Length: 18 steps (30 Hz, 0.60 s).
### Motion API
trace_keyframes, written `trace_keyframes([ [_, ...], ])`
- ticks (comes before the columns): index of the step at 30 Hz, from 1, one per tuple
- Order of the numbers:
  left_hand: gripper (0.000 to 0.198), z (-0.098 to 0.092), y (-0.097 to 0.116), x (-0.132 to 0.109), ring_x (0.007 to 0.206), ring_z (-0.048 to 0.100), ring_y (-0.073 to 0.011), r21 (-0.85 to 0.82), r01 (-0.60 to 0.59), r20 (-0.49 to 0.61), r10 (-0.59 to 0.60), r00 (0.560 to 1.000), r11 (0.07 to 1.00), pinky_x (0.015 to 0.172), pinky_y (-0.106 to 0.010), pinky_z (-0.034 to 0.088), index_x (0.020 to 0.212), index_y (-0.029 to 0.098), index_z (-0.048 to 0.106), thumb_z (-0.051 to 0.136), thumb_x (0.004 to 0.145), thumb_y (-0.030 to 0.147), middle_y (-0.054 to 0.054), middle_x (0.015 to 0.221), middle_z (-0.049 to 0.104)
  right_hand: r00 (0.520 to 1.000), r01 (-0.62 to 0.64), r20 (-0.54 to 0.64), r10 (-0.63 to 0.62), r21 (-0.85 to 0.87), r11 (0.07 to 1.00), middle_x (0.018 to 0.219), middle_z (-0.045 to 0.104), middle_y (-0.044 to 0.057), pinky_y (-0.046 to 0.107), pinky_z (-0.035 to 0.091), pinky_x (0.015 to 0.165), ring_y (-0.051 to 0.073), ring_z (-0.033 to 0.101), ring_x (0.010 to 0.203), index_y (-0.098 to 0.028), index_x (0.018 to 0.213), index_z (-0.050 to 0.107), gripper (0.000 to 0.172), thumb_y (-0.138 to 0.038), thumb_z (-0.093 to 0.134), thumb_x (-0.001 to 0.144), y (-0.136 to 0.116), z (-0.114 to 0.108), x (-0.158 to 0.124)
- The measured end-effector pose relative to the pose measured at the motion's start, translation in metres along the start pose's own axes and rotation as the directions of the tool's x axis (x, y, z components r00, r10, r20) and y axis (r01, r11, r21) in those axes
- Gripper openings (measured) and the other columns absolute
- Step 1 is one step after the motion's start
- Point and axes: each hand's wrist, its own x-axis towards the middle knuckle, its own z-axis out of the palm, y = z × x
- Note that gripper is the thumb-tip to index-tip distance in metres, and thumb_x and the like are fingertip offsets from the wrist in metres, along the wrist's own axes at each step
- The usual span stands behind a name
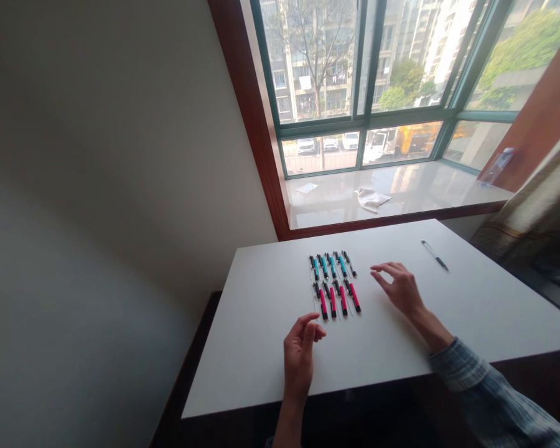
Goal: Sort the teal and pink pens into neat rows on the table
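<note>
Two rows of pen parts lie on the white table. In the far row are several turquoise pen barrels (333, 266) with black ends, thin refills and black tip pieces beside them. Several pink pen barrels (332, 302) with similar black pieces and refills form the near row. My left hand (300, 348) is just in front of the pink row, its fingers loosely bent and apart, with nothing visible in them. To the right of both rows, my right hand (400, 289) hovers over the table, thumb and fingers apart and holding nothing.
A whole pen (434, 255) with a dark grip lies at the right of the table (242, 348). Behind, the windowsill (410, 193) carries a white cloth (372, 199), a paper (307, 187) and a clear bottle (497, 167). A wall stands left, a curtain right.
</note>
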Motion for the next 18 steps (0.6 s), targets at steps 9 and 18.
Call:
trace_keyframes([
  [9, 0.041, 0.005, 0.007, -0.002, 0.073, 0.059, -0.0179, 0.027, -0.004, -0.03, 0.004, 1.0, 1.0, 0.075, -0.03, 0.05, 0.105, 0.016, 0.075, 0.066, 0.09, 0.053, -0.004, 0.074, 0.068, 0.826, -0.558, -0.338, 0.451, -0.381, 0.737, 0.098, 0.067, 0.016, 0.045, 0.043, 0.087, 0.034, 0.058, 0.095, -0.014, 0.109, 0.068, 0.06, -0.065, 0.064, 0.077, 0.154, -0.084, -0.015],
  [18, 0.042, 0.004, 0.006, -0.001, 0.074, 0.06, -0.0187, 0.041, -0.009, -0.032, 0.01, 0.999, 0.999, 0.074, -0.03, 0.05, 0.104, 0.016, 0.075, 0.067, 0.089, 0.054, -0.005, 0.075, 0.068, 0.716, -0.688, -0.256, 0.649, -0.1, 0.719, 0.079, 0.073, 0.013, 0.043, 0.047, 0.071, 0.03, 0.065, 0.074, -0.019, 0.086, 0.076, 0.033, -0.049, 0.069, 0.074, 0.135, -0.099, -0.003],
])
